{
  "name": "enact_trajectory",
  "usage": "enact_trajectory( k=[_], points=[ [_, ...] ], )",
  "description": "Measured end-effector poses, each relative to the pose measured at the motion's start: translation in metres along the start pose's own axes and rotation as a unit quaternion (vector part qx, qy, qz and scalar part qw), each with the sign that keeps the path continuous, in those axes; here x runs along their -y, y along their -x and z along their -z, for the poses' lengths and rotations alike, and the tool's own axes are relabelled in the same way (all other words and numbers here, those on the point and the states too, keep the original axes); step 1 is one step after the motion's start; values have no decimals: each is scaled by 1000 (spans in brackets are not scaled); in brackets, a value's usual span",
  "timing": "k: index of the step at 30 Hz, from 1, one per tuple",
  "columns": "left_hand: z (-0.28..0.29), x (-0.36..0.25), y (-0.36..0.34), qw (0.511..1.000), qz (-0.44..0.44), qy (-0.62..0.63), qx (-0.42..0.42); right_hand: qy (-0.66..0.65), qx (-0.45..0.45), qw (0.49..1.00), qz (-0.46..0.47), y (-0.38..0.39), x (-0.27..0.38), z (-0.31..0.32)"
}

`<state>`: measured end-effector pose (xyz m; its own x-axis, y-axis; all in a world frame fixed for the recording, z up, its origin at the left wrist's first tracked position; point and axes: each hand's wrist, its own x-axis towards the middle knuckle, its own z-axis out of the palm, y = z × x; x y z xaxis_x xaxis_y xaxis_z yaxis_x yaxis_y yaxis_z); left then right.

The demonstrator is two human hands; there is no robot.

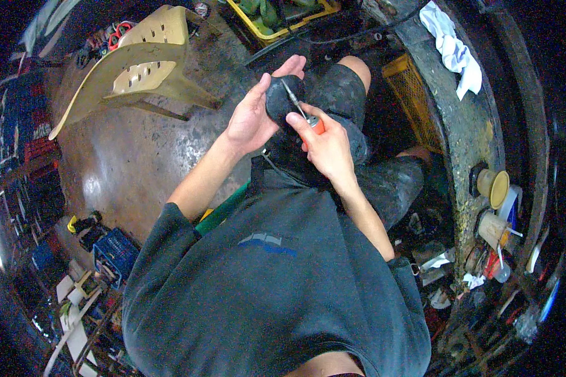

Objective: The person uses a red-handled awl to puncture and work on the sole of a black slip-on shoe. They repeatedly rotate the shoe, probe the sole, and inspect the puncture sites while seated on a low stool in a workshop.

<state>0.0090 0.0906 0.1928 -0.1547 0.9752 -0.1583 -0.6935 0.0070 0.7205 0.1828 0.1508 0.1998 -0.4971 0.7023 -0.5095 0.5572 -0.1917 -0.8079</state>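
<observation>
In front of my lap, my left hand [251,116] holds a dark, rounded piece [282,100] between thumb and fingers, the fingertips stretching out beyond it. What kind of piece it is, I cannot tell. My right hand [326,141] is closed round the orange handle of a slim hand tool [294,98] with a narrow metal shaft. The shaft lies across the face of the dark piece, tip pointing up and away from me. Whether the tip is blade or point is too small to make out.
At the left stands a worn beige plastic chair [148,81]. A yellow crate [258,28] with green shapes is at the far side. Along my right runs a stained workbench [449,119] bearing a white cloth [453,47] and containers; an amber crate [412,100] is beside it.
</observation>
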Motion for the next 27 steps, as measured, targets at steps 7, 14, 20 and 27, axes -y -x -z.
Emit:
enact_trajectory(
  k=[7, 14, 20, 27],
  points=[
    [-1, -3, -1, 1000, 13, -7, 19, 55, 17, 998, 4, 1, 5, 1],
    [-1, -6, 1, 999, 8, 37, 2, 74, 32, 997, 2, 2, 1, 4],
    [1, -5, 1, 999, 19, 15, 20, 48, 17, 999, 2, 0, -4, -1],
    [0, -6, 0, 999, 17, -2, 27, 71, 21, 997, 35, 1, -3, 0]
  ],
)
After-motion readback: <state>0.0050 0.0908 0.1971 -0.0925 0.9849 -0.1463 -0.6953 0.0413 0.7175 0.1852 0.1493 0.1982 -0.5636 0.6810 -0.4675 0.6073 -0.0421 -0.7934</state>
